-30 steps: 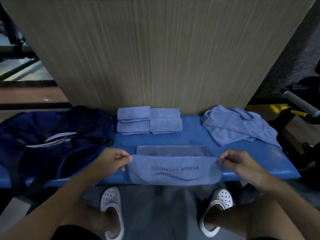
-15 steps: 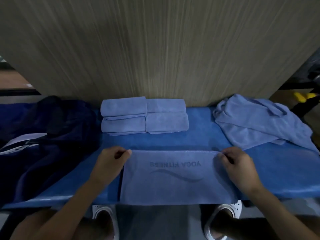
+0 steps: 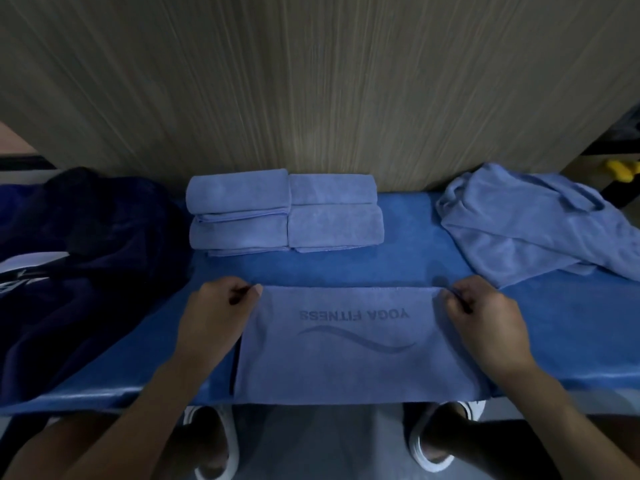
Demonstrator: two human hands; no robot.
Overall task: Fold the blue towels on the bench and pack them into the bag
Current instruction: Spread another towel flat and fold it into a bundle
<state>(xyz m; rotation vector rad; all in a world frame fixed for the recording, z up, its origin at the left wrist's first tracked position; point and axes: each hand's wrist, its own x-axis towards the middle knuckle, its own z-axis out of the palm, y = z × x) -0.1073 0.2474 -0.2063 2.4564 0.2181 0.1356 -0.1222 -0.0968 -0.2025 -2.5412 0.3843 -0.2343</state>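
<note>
"Where does the head view sit?"

"On the person's head, looking forward and steeply down at the blue bench (image 3: 346, 268). It is close: the left hand (image 3: 214, 317) and right hand (image 3: 485, 323), pinching the YOGA FITNESS towel (image 3: 346, 368), fall in the lower middle."

"What does it face?"

"A wood-grain panel (image 3: 311, 81) behind the bench. The wide lens seems to bend the edges. It's the sole view."

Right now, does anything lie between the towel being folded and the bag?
Nothing visible does. The towel lies next to the bag on the bench, with only the left hand, pinching its corner, in between. The folded towels sit farther back, out of the path.
</note>
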